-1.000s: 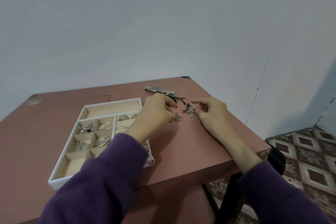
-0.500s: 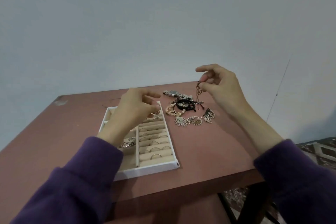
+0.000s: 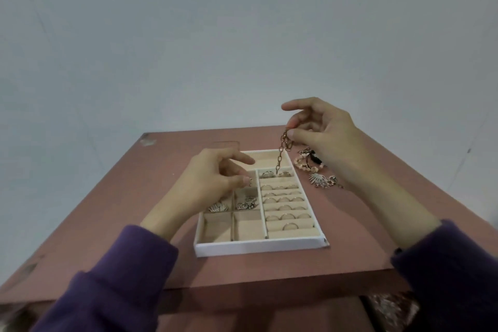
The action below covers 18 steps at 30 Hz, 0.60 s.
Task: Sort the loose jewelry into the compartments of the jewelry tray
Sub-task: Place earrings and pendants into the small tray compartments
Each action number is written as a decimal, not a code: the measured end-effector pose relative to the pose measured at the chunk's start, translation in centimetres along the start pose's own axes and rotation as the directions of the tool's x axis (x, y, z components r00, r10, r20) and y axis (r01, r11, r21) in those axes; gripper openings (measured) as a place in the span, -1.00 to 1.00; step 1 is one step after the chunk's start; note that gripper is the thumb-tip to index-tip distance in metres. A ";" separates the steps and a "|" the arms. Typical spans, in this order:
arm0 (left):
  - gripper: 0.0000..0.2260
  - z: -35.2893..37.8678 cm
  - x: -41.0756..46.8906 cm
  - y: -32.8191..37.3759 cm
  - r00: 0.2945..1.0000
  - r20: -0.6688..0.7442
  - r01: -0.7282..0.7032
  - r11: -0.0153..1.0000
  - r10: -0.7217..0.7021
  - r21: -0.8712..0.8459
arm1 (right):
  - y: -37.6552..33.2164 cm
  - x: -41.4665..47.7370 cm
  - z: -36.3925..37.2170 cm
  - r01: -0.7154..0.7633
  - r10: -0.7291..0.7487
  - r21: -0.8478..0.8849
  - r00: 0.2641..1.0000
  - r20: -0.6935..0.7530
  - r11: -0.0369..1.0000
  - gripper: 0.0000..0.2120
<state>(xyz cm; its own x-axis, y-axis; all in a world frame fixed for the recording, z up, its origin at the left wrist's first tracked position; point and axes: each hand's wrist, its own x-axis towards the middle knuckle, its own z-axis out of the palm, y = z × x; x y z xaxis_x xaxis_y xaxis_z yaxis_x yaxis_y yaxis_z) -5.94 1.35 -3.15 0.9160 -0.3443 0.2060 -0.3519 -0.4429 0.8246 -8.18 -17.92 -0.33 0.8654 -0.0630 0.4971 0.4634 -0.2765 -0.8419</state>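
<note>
Over table (image 3: 350,237), chain (image 3: 281,151) pinched in right hand (image 3: 323,132) now hangs above tray (image 3: 258,246); grip of left hand (image 3: 213,180) unclear

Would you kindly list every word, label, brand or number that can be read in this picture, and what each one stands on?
None. No words, numbers or logos show on the tray, the table, the chain pinched by the right hand, the small piece pinched by the left hand, or the loose jewelry.
</note>
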 end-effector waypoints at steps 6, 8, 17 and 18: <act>-0.81 0.1 -0.7 -0.8 0.989 0.117 -0.114 0.964 0.087 0.242 | -0.5 -0.3 1.4 -0.005 0.006 -0.021 0.999 0.037 1.000 -0.65; -0.80 0.1 -0.7 -1.0 0.988 0.123 -0.121 0.956 0.091 0.268 | -0.7 -0.3 1.6 0.001 0.000 -0.021 0.999 0.038 1.000 -0.65; -0.86 -1.1 -0.8 -2.3 0.984 -0.054 -0.149 0.948 0.170 0.280 | -2.1 -0.6 2.9 0.031 -0.034 0.032 0.994 0.102 0.999 -0.65; -0.87 -1.5 -0.9 -2.7 0.972 -0.154 -0.131 0.956 0.176 0.262 | -2.3 -0.7 3.2 0.035 -0.039 0.039 0.992 0.120 0.999 -0.65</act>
<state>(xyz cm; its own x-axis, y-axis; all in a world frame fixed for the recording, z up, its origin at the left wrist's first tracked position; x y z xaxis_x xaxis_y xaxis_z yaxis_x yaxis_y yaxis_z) -5.56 4.07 -4.76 0.8585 -0.2849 0.4264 -0.5071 -0.5956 0.6230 -9.21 -14.20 0.59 0.8631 0.0638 0.5009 0.5004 -0.2407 -0.8317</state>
